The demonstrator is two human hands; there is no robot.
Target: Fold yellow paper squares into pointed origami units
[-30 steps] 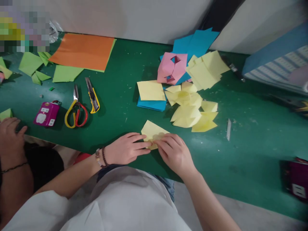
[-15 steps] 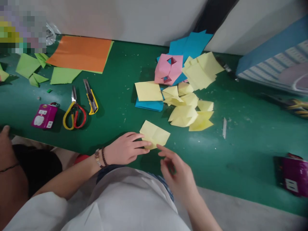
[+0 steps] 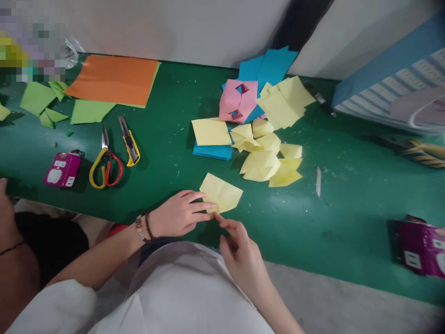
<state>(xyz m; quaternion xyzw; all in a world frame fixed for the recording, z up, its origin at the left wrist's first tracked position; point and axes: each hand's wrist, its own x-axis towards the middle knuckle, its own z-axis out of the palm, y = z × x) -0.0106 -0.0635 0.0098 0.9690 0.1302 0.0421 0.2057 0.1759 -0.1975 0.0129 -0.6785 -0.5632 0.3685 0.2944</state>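
Observation:
A creased pale yellow sheet of paper (image 3: pixel 227 192) lies on the green table near its front edge, with some of its corners folded in. My left hand (image 3: pixel 181 213) rests flat across the paper's left side, fingers stretched out and pressing it down. My right hand (image 3: pixel 243 255) has its index finger extended to the paper's lower edge, close to the left fingertips, while its other fingers are loosely curled with nothing visible in them. Behind the sheet sit several folded yellow paper pieces (image 3: pixel 260 164) and a yellow square (image 3: pixel 211 131) on folded blue paper (image 3: pixel 212 150).
Scissors (image 3: pixel 106 162), a yellow utility knife (image 3: pixel 129 144) and a purple box (image 3: pixel 63 169) lie to the left. A pink folded paper shape (image 3: pixel 239 99) stands at the back. On the right are a thin blade (image 3: pixel 318 182) and another purple box (image 3: pixel 422 248). Someone's arm (image 3: pixel 10 250) shows far left.
My right hand has moved left and its index finger now reaches the paper's lower edge by the left fingertips. My left hand stays on the paper. The view has shifted slightly.

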